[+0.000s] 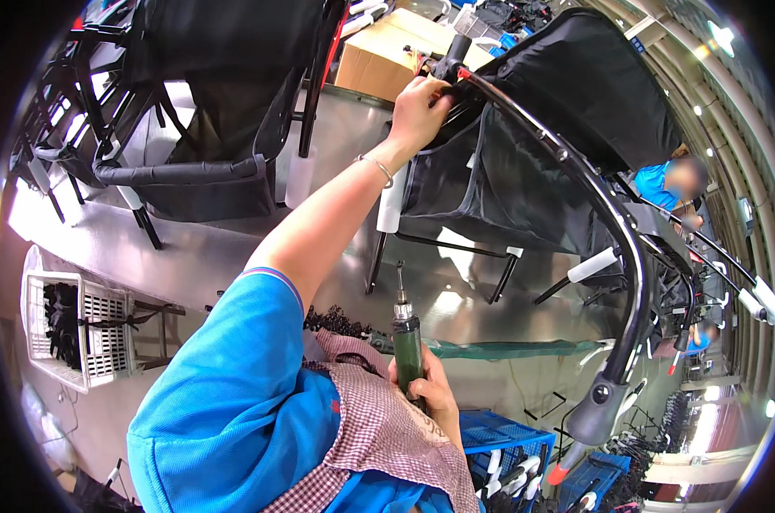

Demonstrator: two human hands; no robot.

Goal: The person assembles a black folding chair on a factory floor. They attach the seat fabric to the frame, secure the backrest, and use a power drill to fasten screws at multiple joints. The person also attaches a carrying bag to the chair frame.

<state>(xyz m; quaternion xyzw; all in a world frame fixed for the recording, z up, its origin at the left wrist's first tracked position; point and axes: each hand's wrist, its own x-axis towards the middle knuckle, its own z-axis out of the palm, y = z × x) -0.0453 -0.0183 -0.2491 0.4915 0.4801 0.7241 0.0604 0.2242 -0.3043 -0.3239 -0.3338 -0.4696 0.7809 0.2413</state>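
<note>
My left hand (pixel 419 111) reaches up to the stroller (pixel 524 162), with its fingers closed on the black fabric edge beside a black frame joint (pixel 450 64). Exactly what lies under the fingertips is hidden. Close to my apron, my right hand (pixel 434 389) is wrapped round a dark green power screwdriver (pixel 407 342). Its bit points up, apart from the stroller. A curved black tube (pixel 606 201) arches from the joint down the right side to a grey end piece (pixel 594 410).
A second black stroller (pixel 199 171) stands at the left on the metal worktop (pixel 336 248). Below it is a white plastic crate (pixel 101 333) with black parts. A cardboard box (pixel 375 64) sits behind, a blue crate (pixel 507 436) at the lower right. People in blue work farther right.
</note>
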